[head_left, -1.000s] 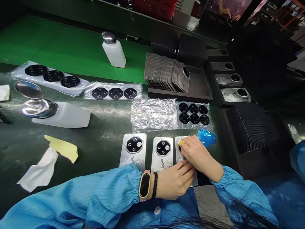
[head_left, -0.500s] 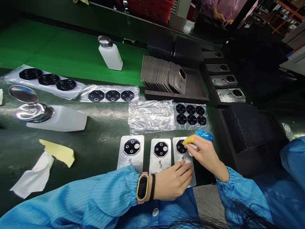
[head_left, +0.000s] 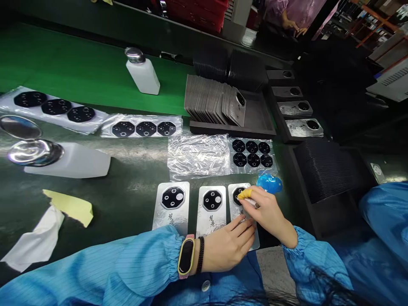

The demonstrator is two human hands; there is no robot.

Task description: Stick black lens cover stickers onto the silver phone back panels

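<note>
Three silver phone back panels lie in a row in front of me, each with a black octagonal camera plate: the left panel [head_left: 159,216], the middle panel [head_left: 204,219] and the right panel [head_left: 233,211]. My left hand [head_left: 225,248] rests flat on the lower part of the right panel, fingers stretched out. Pinched in my right hand [head_left: 269,214] is a short whitish pen-like tool [head_left: 253,203]. A yellow cover sits on one of its fingers. Those fingertips are at the right panel's black camera plate [head_left: 236,194] and partly hide it, along with the tool's tip.
Behind the panels lie a clear plastic sheet [head_left: 197,157], a sheet of black octagons [head_left: 252,154] and a blue blob [head_left: 269,183]. Trays of stacked panels [head_left: 207,100] stand farther back. On the left are two white bottles [head_left: 83,159] and paper scraps [head_left: 68,206]. A co-worker's hands [head_left: 291,26] show behind.
The whole view has shifted slightly, with most things now farther left. My right fingertips remain at the right panel's camera plate, and my left hand still lies on that panel.
</note>
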